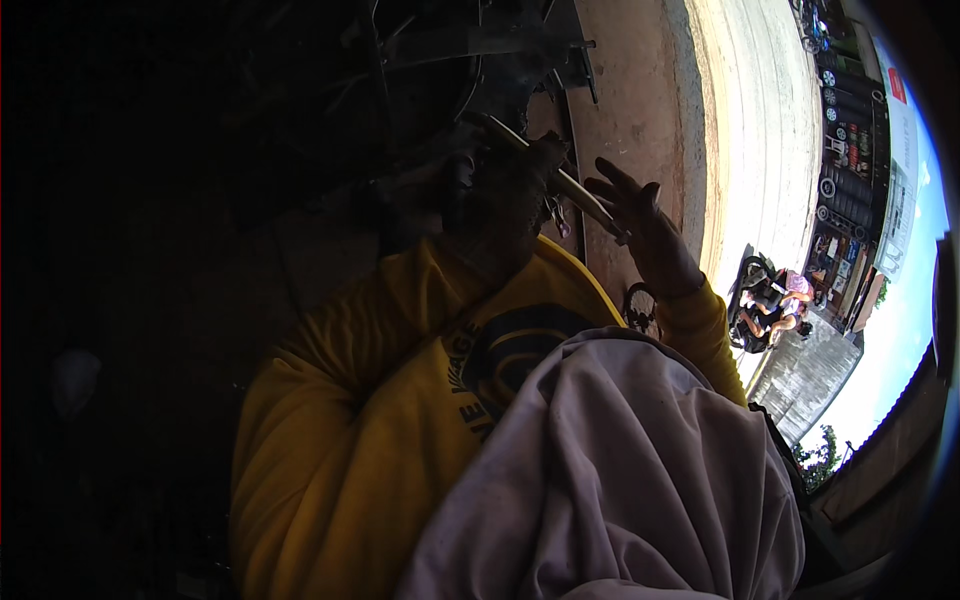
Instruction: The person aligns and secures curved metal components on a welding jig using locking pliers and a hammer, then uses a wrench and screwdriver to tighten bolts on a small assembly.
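Two hands show in my head view, both raised in front of the yellow long-sleeved shirt [350,430] that fills the lower middle. My left hand [505,200] sits in deep shadow and is wrapped around a long, thin, pale metal rod [560,180], gripping it near its middle; the rod runs slantwise from upper left, where its tip meets a dark tangle of metal parts [470,70], down to lower right. My right hand [640,225] is spread, fingers fanned upward, and its palm side lies against the lower end of the rod; I cannot tell whether any finger curls round it, though the hand reads as unclenched.

Nothing like a desk carries the rod: it hangs in the air between the two hands, above a reddish-brown earthen floor [640,100] that runs up the middle of the picture. A small spoked wheel [640,305] lies on that floor just below my right wrist, beside the yellow cuff. A pale greyish cloth [620,470] covers the lower centre, lying over the shirt.

Beyond the floor's right edge a bright, sunlit road [760,130] curves away. On it, near the right side, a person sits on a dark motorcycle [765,300], well apart from my hands. The left half of the picture is too dark to make out.
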### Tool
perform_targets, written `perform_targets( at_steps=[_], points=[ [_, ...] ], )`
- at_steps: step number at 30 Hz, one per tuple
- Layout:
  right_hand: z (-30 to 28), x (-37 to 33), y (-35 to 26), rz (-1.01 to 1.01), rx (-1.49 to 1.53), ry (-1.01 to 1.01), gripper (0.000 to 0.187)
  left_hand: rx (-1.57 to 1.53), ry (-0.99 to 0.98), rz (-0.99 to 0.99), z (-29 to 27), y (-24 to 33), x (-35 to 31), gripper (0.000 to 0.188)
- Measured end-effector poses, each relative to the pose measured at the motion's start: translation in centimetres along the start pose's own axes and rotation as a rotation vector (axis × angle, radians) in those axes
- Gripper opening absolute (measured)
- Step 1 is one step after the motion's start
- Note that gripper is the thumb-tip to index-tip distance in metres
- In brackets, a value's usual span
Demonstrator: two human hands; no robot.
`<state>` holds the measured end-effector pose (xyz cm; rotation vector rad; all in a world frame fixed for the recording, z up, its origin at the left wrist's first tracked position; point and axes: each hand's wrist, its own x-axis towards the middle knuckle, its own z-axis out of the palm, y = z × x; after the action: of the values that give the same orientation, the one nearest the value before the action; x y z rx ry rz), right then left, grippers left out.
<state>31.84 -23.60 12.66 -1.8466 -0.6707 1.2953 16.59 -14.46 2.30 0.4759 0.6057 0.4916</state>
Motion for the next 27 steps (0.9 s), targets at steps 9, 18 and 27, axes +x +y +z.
perform_targets(
  at_steps=[9, 18, 27],
  points=[
    [1.3, 4.1, -2.4, 0.497, 0.028, -0.525, 0.064, 0.036, 0.025, -0.132, -0.2, 1.9, -0.5, 0.029],
    [1.2, 5.3, -4.2, 0.528, -0.17, -0.553, 0.053, -0.233, 0.176, -0.193, 0.5, 2.1, 0.0, 0.035],
    [1.6, 6.8, -5.6, 0.602, -0.228, -0.631, 0.022, -0.408, 0.258, -0.244, 1.4, 2.4, 0.5, 0.032]
  ],
)
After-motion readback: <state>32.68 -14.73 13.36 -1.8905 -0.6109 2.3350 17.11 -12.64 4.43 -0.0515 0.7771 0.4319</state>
